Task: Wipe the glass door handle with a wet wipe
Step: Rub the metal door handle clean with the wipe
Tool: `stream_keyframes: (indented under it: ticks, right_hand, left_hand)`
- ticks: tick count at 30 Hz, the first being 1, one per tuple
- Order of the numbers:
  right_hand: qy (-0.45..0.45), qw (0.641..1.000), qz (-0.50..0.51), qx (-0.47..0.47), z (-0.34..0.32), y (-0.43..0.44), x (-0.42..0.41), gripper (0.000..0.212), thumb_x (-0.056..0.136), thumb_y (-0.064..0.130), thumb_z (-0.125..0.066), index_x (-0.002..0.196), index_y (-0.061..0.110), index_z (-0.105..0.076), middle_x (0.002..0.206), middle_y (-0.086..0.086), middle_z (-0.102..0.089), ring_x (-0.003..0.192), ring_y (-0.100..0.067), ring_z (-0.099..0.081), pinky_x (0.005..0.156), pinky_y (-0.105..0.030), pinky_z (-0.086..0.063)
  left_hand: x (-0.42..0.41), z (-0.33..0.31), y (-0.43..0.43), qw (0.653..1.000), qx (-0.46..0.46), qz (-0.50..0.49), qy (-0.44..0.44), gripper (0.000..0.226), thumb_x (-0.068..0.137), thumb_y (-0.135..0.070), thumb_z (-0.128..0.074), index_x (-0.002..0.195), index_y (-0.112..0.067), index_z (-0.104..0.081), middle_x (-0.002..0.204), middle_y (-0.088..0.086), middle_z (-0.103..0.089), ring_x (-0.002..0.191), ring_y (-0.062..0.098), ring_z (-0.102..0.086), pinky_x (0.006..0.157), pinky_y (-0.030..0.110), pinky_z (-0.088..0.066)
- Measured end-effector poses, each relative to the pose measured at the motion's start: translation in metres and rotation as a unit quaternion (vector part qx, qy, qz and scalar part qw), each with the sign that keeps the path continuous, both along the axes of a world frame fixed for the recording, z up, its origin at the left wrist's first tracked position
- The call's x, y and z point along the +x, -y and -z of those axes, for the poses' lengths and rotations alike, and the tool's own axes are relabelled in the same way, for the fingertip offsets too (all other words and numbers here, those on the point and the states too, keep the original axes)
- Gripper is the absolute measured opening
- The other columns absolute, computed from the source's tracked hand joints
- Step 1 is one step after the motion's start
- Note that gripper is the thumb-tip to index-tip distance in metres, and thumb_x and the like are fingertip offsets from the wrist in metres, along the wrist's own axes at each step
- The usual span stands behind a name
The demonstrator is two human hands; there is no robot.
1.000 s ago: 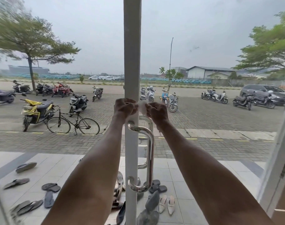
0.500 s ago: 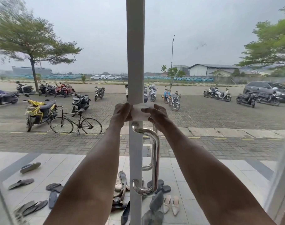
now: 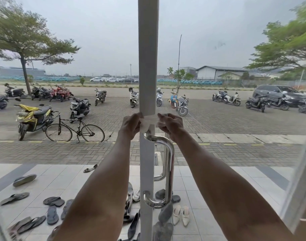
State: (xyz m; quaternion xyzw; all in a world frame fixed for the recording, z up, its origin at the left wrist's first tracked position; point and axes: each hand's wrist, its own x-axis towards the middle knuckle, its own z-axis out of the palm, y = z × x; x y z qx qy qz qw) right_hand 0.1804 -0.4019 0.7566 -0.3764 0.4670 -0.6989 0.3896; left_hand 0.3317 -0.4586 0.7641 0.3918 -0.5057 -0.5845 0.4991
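A shiny steel door handle (image 3: 169,168), a D-shaped bar, is fixed to the white door frame (image 3: 147,58) in the middle of the view. Just above its top end, both hands hold a white wet wipe (image 3: 149,121) stretched flat between them in front of the frame. My left hand (image 3: 132,125) pinches the wipe's left edge and my right hand (image 3: 169,124) pinches its right edge. The wipe hangs a little above the handle's upper mount, not touching the bar. A second handle shows behind the glass.
Glass panes flank the frame on both sides. Outside on the tiled porch lie several sandals and shoes (image 3: 180,214). Beyond stand a bicycle (image 3: 74,130), parked scooters and a car. A white window frame (image 3: 300,180) slants at the right edge.
Both hands have pulled apart, spreading the wipe from a bunched wad into a flat sheet. The view has shifted so the frame and handle sit further right.
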Motion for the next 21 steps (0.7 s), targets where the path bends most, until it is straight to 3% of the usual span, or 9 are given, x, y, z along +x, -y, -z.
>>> stream_keyframes:
  ticks: [4, 9, 10, 12, 16, 18, 21]
  right_hand:
    - [0.001, 1.000, 0.026, 0.002, -0.004, 0.005, -0.001, 0.010, 0.089, 0.014, -0.074, 0.094, 0.006, -0.073, 0.076, -0.005, -0.065, 0.058, -0.012, -0.061, 0.055, -0.021, -0.059]
    - [-0.023, 0.995, 0.091, 0.009, -0.010, 0.014, -0.006, 0.020, 0.090, 0.016, -0.073, 0.106, 0.004, -0.073, 0.085, -0.010, -0.065, 0.057, -0.012, -0.057, 0.045, -0.016, -0.050]
    - [-0.034, 0.994, 0.104, 0.014, -0.010, 0.014, -0.007, 0.020, 0.090, 0.015, -0.073, 0.107, 0.004, -0.073, 0.084, -0.010, -0.066, 0.056, -0.012, -0.057, 0.043, -0.015, -0.049]
    - [-0.068, 0.988, 0.132, 0.031, -0.007, 0.017, -0.009, 0.022, 0.089, 0.017, -0.074, 0.105, 0.002, -0.074, 0.081, -0.012, -0.068, 0.048, -0.009, -0.057, 0.039, -0.015, -0.046]
    - [-0.087, 0.980, 0.170, 0.056, -0.003, 0.022, -0.013, 0.017, 0.086, 0.020, -0.078, 0.084, 0.003, -0.074, 0.071, -0.010, -0.065, 0.035, -0.004, -0.053, 0.035, -0.014, -0.042]
    - [-0.097, 0.978, 0.174, 0.066, -0.001, 0.024, -0.014, 0.023, 0.085, 0.020, -0.079, 0.069, 0.008, -0.069, 0.064, -0.009, -0.062, 0.035, -0.007, -0.052, 0.033, -0.014, -0.041]
    - [-0.091, 0.973, 0.194, 0.085, 0.004, 0.027, -0.016, 0.025, 0.082, 0.018, -0.081, 0.065, 0.006, -0.067, 0.065, -0.010, -0.064, 0.041, -0.013, -0.056, 0.034, -0.017, -0.043]
  left_hand:
    - [0.004, -0.001, 0.006, 1.000, -0.006, 0.024, -0.010, 0.012, 0.079, -0.003, -0.071, 0.091, 0.000, -0.068, 0.077, 0.011, -0.066, 0.058, 0.017, -0.063, 0.043, 0.017, -0.047]
    - [0.014, 0.003, 0.016, 0.992, 0.021, 0.022, 0.121, 0.048, 0.063, -0.013, -0.090, 0.105, 0.000, -0.070, 0.097, 0.014, -0.074, 0.083, 0.027, -0.072, 0.061, 0.032, -0.059]
    - [0.016, 0.005, 0.017, 0.991, 0.039, 0.024, 0.126, 0.052, 0.062, -0.014, -0.091, 0.106, 0.002, -0.069, 0.099, 0.015, -0.074, 0.083, 0.027, -0.072, 0.059, 0.033, -0.059]
    - [0.020, 0.008, 0.016, 0.989, 0.063, 0.014, 0.135, 0.045, 0.067, -0.015, -0.089, 0.103, -0.001, -0.066, 0.098, 0.014, -0.072, 0.076, 0.024, -0.069, 0.053, 0.030, -0.055]
    - [0.021, 0.013, 0.018, 0.983, 0.115, 0.024, 0.139, 0.028, 0.076, -0.018, -0.082, 0.092, -0.010, -0.060, 0.099, 0.008, -0.062, 0.083, 0.021, -0.061, 0.062, 0.029, -0.052]
    - [0.022, 0.015, 0.020, 0.981, 0.133, 0.037, 0.137, 0.026, 0.081, -0.019, -0.078, 0.096, -0.010, -0.058, 0.095, 0.009, -0.061, 0.079, 0.021, -0.061, 0.063, 0.029, -0.053]
    - [0.020, 0.021, 0.022, 0.979, 0.144, 0.043, 0.136, 0.028, 0.083, -0.014, -0.075, 0.102, -0.007, -0.057, 0.086, 0.008, -0.063, 0.073, 0.019, -0.062, 0.068, 0.029, -0.053]
